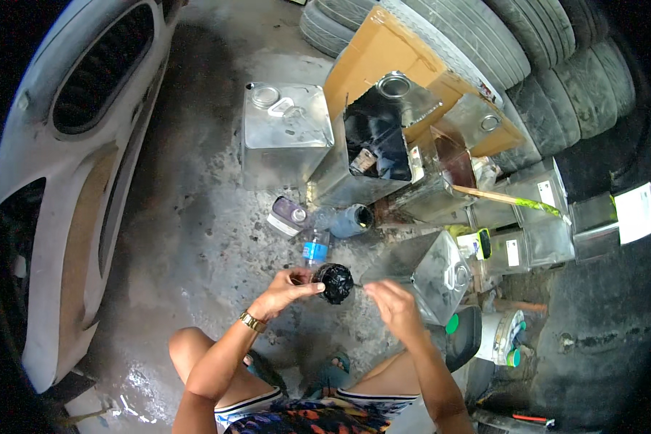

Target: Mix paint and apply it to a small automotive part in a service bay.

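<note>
My left hand (281,295), with a gold watch on its wrist, grips the side of a small round container (335,283) filled with glossy black paste. Just right of it, the fingers of my right hand (392,307) are pinched on a thin dark stick (359,286), whose end reaches the container's rim. Only a short length of this stick shows. Beyond my left hand stands a clear plastic bottle (315,249) with a blue label. A cut-open bluish container (351,221) lies behind it, beside a purple-grey jug (288,215) with a white label.
Square metal cans (286,119) stand ahead; one cut-open can (376,141) is black inside. A closed can (437,278) is near my right hand. A wooden stick (510,199) crosses another can. Stacked tyres (557,101) fill the far right; a car bumper (72,195) lies left.
</note>
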`<state>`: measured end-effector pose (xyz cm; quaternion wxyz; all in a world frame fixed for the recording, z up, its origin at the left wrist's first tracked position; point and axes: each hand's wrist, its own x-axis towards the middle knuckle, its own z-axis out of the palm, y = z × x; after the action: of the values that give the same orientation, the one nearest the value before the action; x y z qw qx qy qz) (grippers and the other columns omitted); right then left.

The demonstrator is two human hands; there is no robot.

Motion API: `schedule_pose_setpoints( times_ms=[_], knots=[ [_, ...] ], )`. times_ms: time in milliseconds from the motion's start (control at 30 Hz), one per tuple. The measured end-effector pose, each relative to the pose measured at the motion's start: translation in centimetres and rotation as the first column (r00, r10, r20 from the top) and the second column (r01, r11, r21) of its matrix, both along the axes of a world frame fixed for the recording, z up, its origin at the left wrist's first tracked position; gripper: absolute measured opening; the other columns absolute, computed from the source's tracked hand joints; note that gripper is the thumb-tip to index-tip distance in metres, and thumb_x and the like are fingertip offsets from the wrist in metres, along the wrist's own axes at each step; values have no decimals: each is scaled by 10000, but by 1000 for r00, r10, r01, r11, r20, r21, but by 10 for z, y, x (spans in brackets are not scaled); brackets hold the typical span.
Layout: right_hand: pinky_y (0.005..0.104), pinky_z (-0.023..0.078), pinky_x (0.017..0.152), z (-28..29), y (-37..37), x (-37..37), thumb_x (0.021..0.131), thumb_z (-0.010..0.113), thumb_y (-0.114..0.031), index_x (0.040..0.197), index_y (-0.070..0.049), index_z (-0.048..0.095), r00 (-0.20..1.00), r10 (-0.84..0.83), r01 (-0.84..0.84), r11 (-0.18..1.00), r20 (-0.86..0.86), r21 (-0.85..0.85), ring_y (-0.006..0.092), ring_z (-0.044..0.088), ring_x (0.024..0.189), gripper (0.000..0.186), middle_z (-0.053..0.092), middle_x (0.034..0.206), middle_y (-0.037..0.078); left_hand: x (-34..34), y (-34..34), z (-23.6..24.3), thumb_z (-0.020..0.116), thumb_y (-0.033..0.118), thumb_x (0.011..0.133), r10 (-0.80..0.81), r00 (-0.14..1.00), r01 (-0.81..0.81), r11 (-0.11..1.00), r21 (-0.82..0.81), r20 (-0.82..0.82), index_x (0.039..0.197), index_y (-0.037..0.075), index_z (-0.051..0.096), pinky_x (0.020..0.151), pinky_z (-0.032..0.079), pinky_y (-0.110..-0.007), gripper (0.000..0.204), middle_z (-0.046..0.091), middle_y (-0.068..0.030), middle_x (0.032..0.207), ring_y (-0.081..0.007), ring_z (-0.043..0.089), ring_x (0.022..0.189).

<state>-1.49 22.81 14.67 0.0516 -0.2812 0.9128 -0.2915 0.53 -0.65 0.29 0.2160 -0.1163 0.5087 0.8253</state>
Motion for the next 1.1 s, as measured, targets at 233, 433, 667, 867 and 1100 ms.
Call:
schedule_pose_setpoints(
  times_ms=[233, 433, 667, 867, 1100],
  knots=[
    [378, 546, 740, -12, -9, 7, 879, 647, -32, 1021, 17, 673, 999, 3, -5, 997, -34, -76, 316, 674, 867, 152, 672, 958, 178, 0, 0, -8, 874, 328, 717, 0, 1000, 0, 999, -37, -12, 973, -7, 665, 654, 474, -246, 470, 638, -31, 864, -101, 584, 762],
    [388, 546, 743, -23, -25, 6, 882, 646, -35, 1023, 5, 680, 992, -78, 60, 983, -100, -172, 308, 678, 862, 151, 677, 950, 168, -1, -3, -3, 877, 345, 710, 23, 1000, -22, 998, -60, 8, 979, -5, 670, 660, 479, -251, 487, 627, -28, 872, -108, 580, 761],
    [389, 546, 753, -31, -24, 9, 853, 661, 4, 1017, 24, 673, 987, -46, 22, 987, -153, -157, 320, 675, 869, 165, 671, 963, 183, 2, -1, -5, 873, 351, 709, -13, 999, 6, 992, -124, -50, 957, 0, 664, 705, 466, -259, 478, 609, -14, 852, -110, 559, 767],
    [347, 535, 705, -12, -16, 5, 849, 648, 42, 1023, 22, 672, 987, -22, -4, 987, -161, -158, 297, 674, 801, 177, 679, 926, 168, 3, -8, -5, 878, 352, 706, -47, 998, 40, 991, -126, -45, 933, 15, 654, 704, 465, -258, 464, 612, -7, 859, -105, 560, 770],
    [377, 535, 695, -13, -30, 9, 869, 659, -17, 1014, 22, 650, 985, -145, 123, 970, -92, -208, 347, 658, 796, 151, 661, 918, 179, 3, -1, -8, 870, 347, 723, 43, 998, -39, 992, -117, 35, 942, -1, 634, 688, 490, -252, 474, 619, -23, 854, -99, 578, 764]
  ],
)
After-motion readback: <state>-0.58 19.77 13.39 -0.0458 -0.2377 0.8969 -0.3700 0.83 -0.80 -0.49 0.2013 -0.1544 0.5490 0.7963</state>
